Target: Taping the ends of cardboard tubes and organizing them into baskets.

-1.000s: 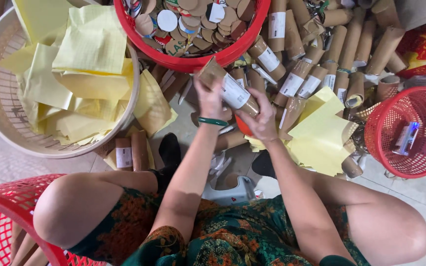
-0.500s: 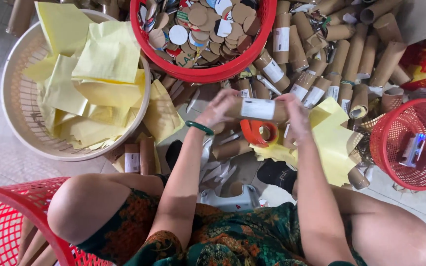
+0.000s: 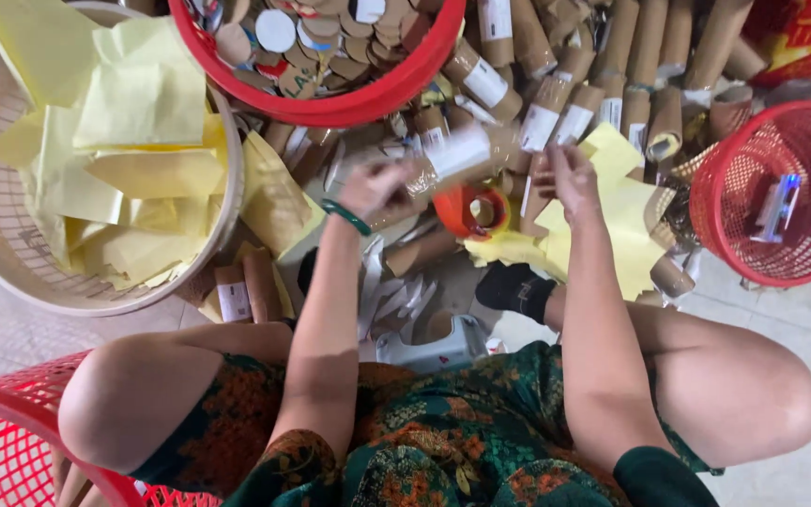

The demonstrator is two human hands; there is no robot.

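While a brown cardboard tube with a white label is held lying crosswise above the floor, it is gripped at its left end by the left hand, whose fingers are closed around it, and met at its right end by the right hand; how firmly the right fingers are closed on it cannot be told, since the hands are blurred. A green bangle is worn on the left wrist. Just below the tube, an orange tape dispenser is seen, beside a spread of yellow paper sheets. Beyond the hands, a heap of similar labelled cardboard tubes is piled on the floor. A red basket of round cardboard discs is set at the top, a cream basket of yellow paper at the left, and a smaller red mesh basket at the right, well apart from the hands.
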